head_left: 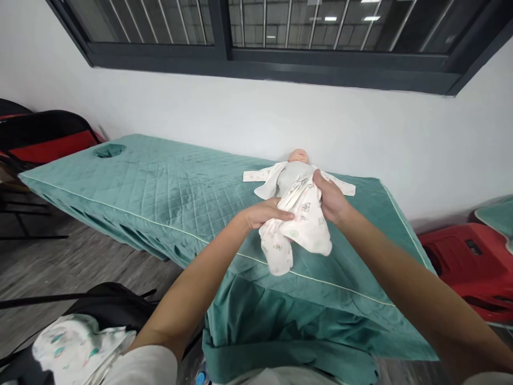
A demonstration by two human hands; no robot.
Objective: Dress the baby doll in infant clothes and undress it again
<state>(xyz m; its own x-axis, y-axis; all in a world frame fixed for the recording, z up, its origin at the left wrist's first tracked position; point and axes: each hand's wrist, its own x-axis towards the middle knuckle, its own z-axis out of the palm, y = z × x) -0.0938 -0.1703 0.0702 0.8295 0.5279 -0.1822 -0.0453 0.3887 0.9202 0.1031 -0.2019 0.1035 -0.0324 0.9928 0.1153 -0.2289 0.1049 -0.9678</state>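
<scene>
On the far left is a red and black chair (pixel 64 147), near the end of the green bed (pixel 172 182) that has a round hole (pixel 109 151) in it. Closer in, a white cloth (pixel 68 342) with little colored marks lies on a black seat (pixel 116 299)

Next comes the left hand (pixel 264 213). It pinches the side of the small white pants (pixel 306 222), with the thumb on top and the other fingers mostly hidden under the cloth. The pants have tiny pictures on them (they look very soft), and they are bunched up between the two hands, over the near part of the bed. Their long way runs from the doll (pixel 295 170) back toward the person, with the leg ends close to the bed's near edge

The doll lies face up just past the pants, with its head by the wall (pixel 380 128) and its lower end toward the person. An open white shirt (pixel 269 181) is around it, with the sleeves out to both sides. The pants hide the doll's legs, so I can't tell if they are inside

The right hand (pixel 332 199) pinches the top side of the pants, with its thumb by the doll's tummy. It is a bit farther up and nearer the doll's head than the left hand. On the far right is a red plastic thing (pixel 468 262)
</scene>
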